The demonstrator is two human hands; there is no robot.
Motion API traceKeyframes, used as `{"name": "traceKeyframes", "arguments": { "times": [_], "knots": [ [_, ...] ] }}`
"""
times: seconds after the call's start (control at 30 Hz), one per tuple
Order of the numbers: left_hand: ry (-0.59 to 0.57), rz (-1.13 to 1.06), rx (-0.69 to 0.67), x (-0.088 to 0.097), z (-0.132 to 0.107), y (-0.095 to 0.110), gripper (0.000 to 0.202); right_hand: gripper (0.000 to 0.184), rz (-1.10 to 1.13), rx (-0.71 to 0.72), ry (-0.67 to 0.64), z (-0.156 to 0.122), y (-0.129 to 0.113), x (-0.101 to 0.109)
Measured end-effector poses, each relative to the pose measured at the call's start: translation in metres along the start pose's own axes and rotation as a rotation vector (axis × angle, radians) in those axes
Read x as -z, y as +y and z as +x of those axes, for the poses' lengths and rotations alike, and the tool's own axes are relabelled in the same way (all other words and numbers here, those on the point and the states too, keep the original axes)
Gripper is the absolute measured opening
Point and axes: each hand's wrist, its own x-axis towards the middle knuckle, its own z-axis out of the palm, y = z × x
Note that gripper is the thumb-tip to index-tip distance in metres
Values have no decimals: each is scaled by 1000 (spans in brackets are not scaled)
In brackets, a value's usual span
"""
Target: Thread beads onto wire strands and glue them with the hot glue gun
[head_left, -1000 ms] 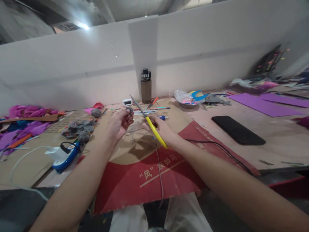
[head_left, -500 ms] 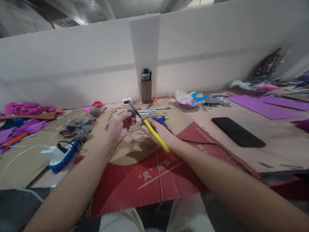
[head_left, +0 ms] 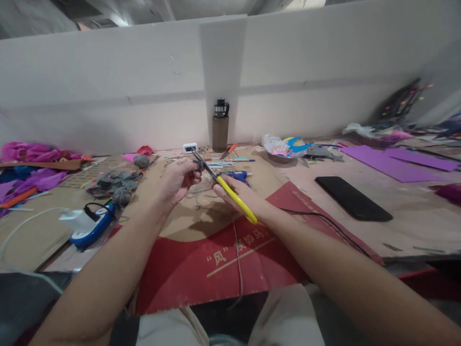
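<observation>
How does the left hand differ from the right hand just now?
The left hand pinches a small grey piece at its fingertips; the right hand wraps around yellow-handled scissors. The left hand's load is tiny; the right hand's is long, blades aimed leftward. Both are over the cardboard.

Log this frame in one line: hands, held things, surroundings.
left hand: pinches small grey piece | right hand: grips yellow-handled scissors, blades beside the piece | under hands: red-printed cardboard | nearby: blue glue gun, black phone
</observation>
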Motion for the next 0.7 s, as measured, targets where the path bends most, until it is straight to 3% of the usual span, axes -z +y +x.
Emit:
{"name": "traceKeyframes", "arguments": {
  "times": [0.3,0.7],
  "knots": [
    [13,54,-14,5,3,-2,8,31,-65,11,12,0,2,-1],
    [1,49,13,4,3,0,10,34,36,-36,-25,-2,0,1]
  ]
}}
